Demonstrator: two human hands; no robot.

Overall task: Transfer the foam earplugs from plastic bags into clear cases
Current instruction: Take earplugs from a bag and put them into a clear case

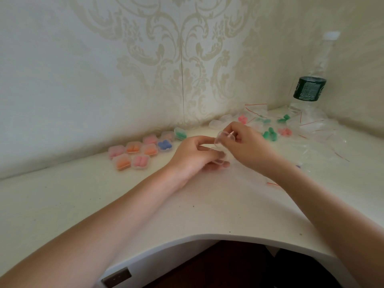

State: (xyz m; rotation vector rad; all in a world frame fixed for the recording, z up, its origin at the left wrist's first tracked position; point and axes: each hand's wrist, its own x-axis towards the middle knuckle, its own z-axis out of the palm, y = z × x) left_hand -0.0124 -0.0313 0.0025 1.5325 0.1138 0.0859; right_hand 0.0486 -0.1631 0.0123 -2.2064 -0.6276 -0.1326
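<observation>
Between both hands [218,148], held above tabletop [187,204]: clear case [225,139], left fingers gripping base, right pinching raised lid.

white table [87,204], filled cases [133,153], bagged earplugs [270,133], bottle [307,94]

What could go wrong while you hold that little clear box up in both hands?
The clear case is held above the desk between the left hand and right hand; if it slips, it might bounce off the curved front edge. The right forearm lies over the loose plastic bags, so it could sweep some off. The water bottle stands just behind the bags, and a quick reach might knock it over.
</observation>
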